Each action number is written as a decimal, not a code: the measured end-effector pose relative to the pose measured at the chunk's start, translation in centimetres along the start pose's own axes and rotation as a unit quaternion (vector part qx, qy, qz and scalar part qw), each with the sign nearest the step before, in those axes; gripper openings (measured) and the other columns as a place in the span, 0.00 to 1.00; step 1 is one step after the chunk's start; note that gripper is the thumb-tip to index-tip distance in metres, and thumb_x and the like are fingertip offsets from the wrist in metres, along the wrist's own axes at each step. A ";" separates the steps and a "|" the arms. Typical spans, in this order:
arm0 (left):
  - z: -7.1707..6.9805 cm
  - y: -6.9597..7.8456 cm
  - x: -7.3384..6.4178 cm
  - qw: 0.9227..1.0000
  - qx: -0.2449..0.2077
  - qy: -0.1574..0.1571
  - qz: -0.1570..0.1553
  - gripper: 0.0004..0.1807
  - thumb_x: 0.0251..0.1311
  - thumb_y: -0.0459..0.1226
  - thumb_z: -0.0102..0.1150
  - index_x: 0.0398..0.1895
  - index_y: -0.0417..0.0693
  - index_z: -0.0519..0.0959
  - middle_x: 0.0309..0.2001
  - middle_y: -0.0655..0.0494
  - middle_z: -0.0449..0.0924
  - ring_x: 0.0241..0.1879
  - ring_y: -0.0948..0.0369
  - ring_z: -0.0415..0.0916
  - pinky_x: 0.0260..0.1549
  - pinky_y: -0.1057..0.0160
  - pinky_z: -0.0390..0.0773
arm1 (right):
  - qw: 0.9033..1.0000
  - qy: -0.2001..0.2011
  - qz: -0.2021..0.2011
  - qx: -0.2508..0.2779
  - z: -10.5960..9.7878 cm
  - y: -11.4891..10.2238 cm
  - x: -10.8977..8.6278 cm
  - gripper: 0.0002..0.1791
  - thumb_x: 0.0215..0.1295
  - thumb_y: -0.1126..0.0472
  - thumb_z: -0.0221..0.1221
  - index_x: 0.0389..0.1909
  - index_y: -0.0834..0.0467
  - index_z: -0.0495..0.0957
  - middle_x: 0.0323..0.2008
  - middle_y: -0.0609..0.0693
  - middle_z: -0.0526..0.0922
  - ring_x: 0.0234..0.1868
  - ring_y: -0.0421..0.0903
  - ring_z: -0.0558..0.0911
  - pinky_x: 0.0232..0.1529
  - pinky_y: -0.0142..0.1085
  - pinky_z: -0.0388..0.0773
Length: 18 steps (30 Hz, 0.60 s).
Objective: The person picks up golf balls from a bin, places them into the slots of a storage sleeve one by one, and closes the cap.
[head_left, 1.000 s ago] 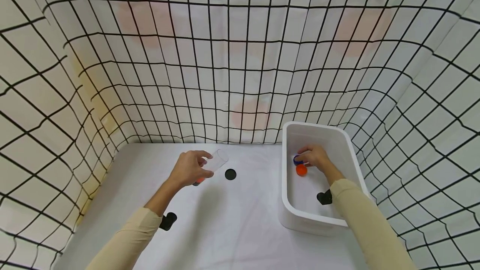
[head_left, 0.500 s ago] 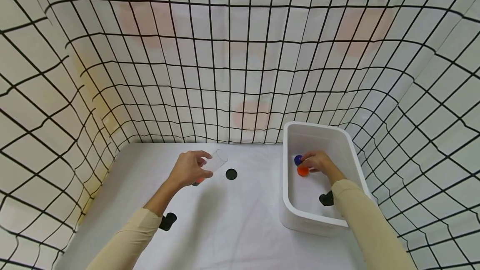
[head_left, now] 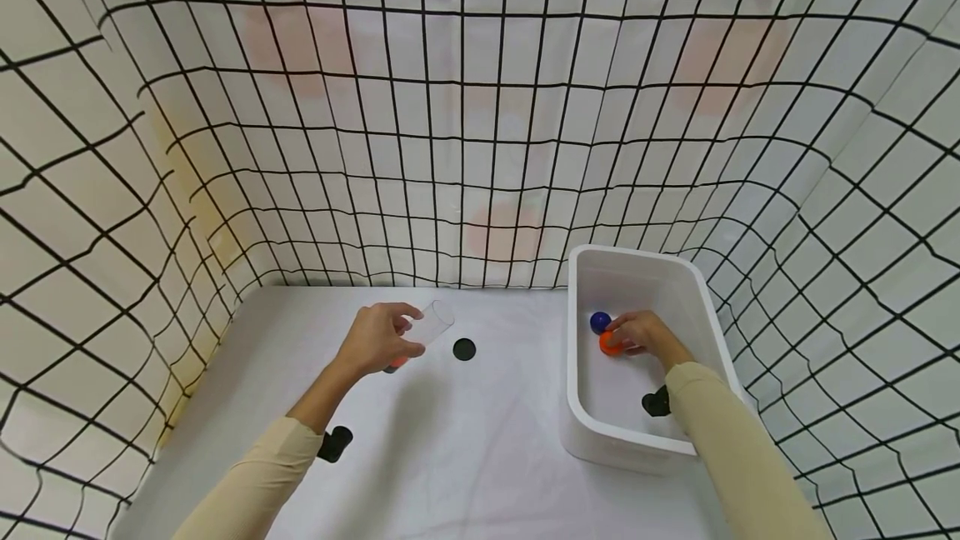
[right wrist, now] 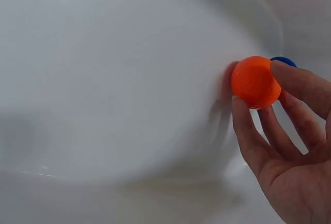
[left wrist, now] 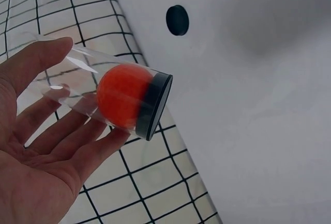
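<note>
Black grid lines [head_left: 462, 15] cover the pale walls around a white surface [head_left: 495, 440]. On its right stands a white bin [head_left: 622, 451], its raised sides presumably useful for stopping balls from rolling off. The right hand [head_left: 649, 336] is inside it; the left hand [head_left: 375, 337], over the surface's left part, grips a clear tube [left wrist: 83, 66], its far end raised and seemingly uncovered. That tilt likely keeps the enclosed orange ball [left wrist: 122, 94] settled against the black cap [left wrist: 155, 107]. The right hand pinches a loose orange ball [right wrist: 253, 83] between thumb and fingers, a rounded hold suiting its shape. Just beside it, farther left, sits a blue ball [head_left: 600, 322]; a black disc [head_left: 464, 349] lies right of the tube.
</note>
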<state>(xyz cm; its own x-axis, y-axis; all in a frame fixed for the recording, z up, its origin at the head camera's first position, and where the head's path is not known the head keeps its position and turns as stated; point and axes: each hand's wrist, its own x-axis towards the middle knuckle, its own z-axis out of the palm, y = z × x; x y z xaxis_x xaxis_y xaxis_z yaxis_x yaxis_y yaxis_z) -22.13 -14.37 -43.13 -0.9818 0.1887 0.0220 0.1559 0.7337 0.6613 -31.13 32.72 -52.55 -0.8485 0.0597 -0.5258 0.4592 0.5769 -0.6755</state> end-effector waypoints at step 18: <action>0.4 -0.1 0.1 1.000 0.008 0.003 -0.003 0.24 0.48 0.39 0.77 0.51 0.47 0.85 0.43 0.46 0.88 0.43 0.52 0.85 0.38 0.56 0.85 | 0.999 0.021 0.013 0.048 -0.1 0.2 -0.5 0.22 0.57 0.70 0.67 0.54 0.72 0.77 0.39 0.57 0.83 0.39 0.51 0.83 0.56 0.48 0.82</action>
<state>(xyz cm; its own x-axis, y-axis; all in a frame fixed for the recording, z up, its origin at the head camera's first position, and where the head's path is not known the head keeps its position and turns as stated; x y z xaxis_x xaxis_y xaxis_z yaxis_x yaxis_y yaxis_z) -22.22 -14.21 -43.49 -0.9832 0.1809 0.0228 0.1521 0.7446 0.6499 -30.62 32.83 -52.35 -0.8452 0.1100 -0.5231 0.5032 0.4940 -0.7091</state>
